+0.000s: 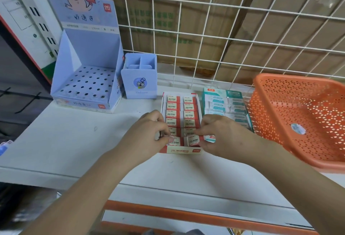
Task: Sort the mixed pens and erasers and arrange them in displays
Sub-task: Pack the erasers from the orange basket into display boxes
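On the white shelf (74,141), in front of a wire grid (205,29): at far right, an orange basket (265,115), tipped up on its edge, no pens or erasers visible inside. At far left, a blue pen display (84,77) with every visible hole vacant; just beside it, a blue pen cup (139,85), nothing seen in it. In the middle, a red eraser box (180,150), packed in two columns with 2B erasers in paper sleeves. Touching its right side, a teal eraser box (225,105), also stocked.

Over the near end of the red box, the left hand (147,135), fingers curled, thumb and fingertips pinching the front-left eraser (175,141). Opposite, the right hand (222,133), fingers curled likewise, pinching the front-right eraser (192,140), tilted and not yet seated flat.

Probably very light, small and firm, with only slight give in the rubber. Smooth paper sleeve, so some risk of it sliding off when pulled by one end. Best pinched across the two long sides, on the sleeve itself, then eased down at an angle and pressed flat from the top. Little slack in the last row, and thin card walls: no forcing.
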